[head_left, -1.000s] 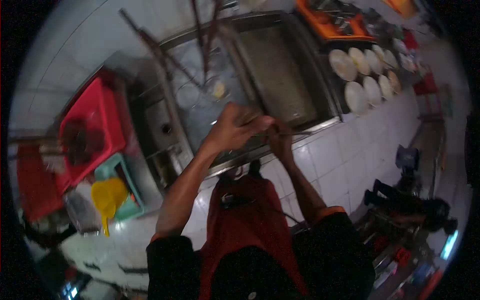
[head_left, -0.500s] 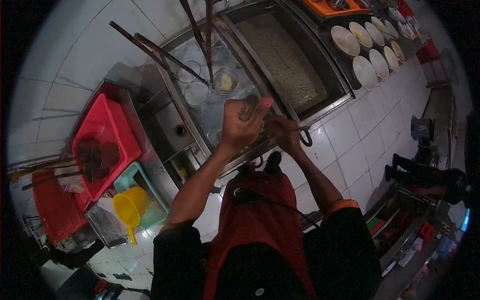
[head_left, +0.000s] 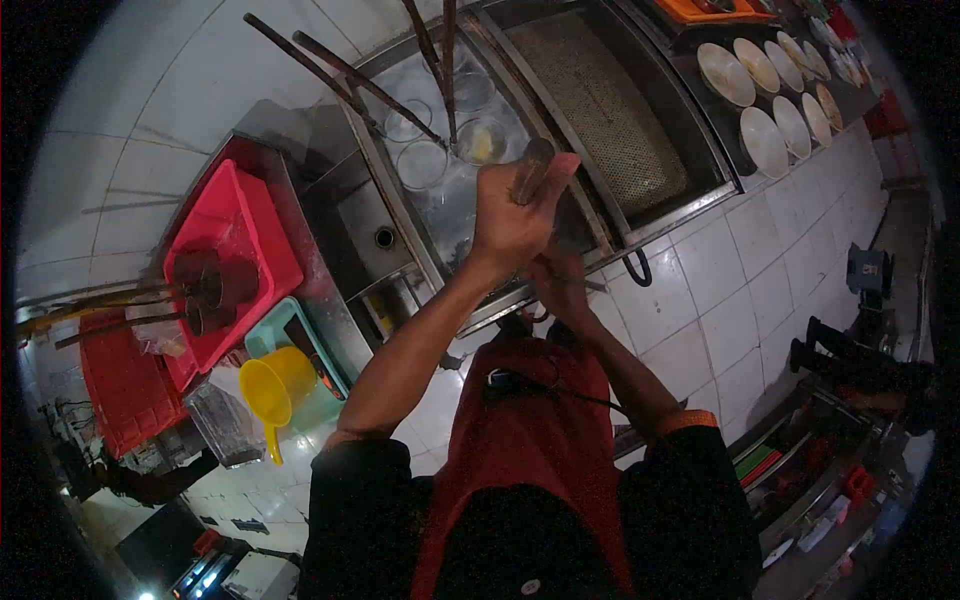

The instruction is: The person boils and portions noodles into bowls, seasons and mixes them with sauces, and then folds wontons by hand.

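My left hand (head_left: 508,222) is closed round a thick, dark wooden handle (head_left: 533,168), its thumb lying along the side. The far end of that tool is hidden below the hand. Just beneath and to the right, my right hand (head_left: 562,285) is closed, with a thin stick end (head_left: 597,287) poking out on its right. What else it grips is hidden by the left hand. Both hands are over the front edge of a steel noodle boiler (head_left: 450,215) with pale water. Round strainer baskets (head_left: 422,165) sit in it, and one holds yellowish food (head_left: 483,143).
Long wooden handles (head_left: 370,85) lean up from the boiler. Right of it is a basin with a perforated plate (head_left: 600,110), then several bowls (head_left: 765,142). To the left are a small sink (head_left: 375,215), a pink tub (head_left: 235,225), a turquoise tray (head_left: 330,370) and a yellow dipper (head_left: 270,388).
The whole view has shifted, so the boiler and bowls appear further right and higher. My right hand has drawn in beneath the left and nearer my body. The left keeps its hold on the handle.
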`<state>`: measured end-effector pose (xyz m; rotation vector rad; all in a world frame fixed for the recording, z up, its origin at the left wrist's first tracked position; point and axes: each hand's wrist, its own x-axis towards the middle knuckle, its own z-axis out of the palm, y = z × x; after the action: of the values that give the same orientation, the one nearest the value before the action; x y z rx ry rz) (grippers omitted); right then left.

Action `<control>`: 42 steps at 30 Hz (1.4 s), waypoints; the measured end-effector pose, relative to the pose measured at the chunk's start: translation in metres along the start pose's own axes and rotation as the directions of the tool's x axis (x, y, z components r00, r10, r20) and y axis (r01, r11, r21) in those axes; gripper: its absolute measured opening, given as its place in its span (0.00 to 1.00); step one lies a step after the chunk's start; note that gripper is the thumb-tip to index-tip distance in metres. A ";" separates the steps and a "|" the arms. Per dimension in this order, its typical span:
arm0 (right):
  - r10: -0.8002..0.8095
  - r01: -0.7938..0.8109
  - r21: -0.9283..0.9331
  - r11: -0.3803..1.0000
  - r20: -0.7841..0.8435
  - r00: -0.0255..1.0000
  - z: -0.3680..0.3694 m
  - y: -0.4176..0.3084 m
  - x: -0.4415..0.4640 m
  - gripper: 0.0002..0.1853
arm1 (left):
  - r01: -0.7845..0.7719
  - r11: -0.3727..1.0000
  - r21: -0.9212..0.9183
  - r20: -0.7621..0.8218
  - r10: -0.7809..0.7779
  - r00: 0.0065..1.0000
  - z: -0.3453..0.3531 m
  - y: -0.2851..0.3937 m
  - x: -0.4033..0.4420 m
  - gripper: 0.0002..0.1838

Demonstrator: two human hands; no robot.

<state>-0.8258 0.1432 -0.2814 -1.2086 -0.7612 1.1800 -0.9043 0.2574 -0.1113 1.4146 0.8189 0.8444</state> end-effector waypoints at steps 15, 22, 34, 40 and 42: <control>-0.328 0.250 -0.232 0.940 -0.411 0.851 -0.076 -0.187 -0.077 0.07 | -0.274 0.961 0.037 -0.144 0.276 0.950 -0.026 0.033 -0.031 0.23; -0.345 0.339 -0.089 0.936 -0.406 0.846 -0.110 -0.191 -0.077 0.09 | -0.438 0.899 -0.002 -0.304 0.417 0.857 -0.018 0.041 -0.032 0.24; -0.398 0.392 -0.095 0.915 -0.370 0.839 -0.140 -0.211 -0.106 0.06 | -0.466 0.842 0.270 -0.579 0.529 0.620 0.007 0.025 -0.056 0.21; -0.432 0.395 -0.179 0.901 -0.290 0.854 -0.163 -0.195 -0.113 0.06 | -0.537 0.700 0.470 -0.333 0.704 0.627 0.026 0.051 -0.103 0.21; -0.446 0.384 -0.266 0.884 -0.237 0.863 -0.149 -0.195 -0.098 0.08 | -0.581 0.748 0.319 -0.225 0.656 0.721 0.026 0.053 -0.102 0.23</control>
<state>-0.6611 0.0185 -0.1167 -1.2742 -0.8820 0.5551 -0.9313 0.1542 -0.0601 1.8274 0.6905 1.5858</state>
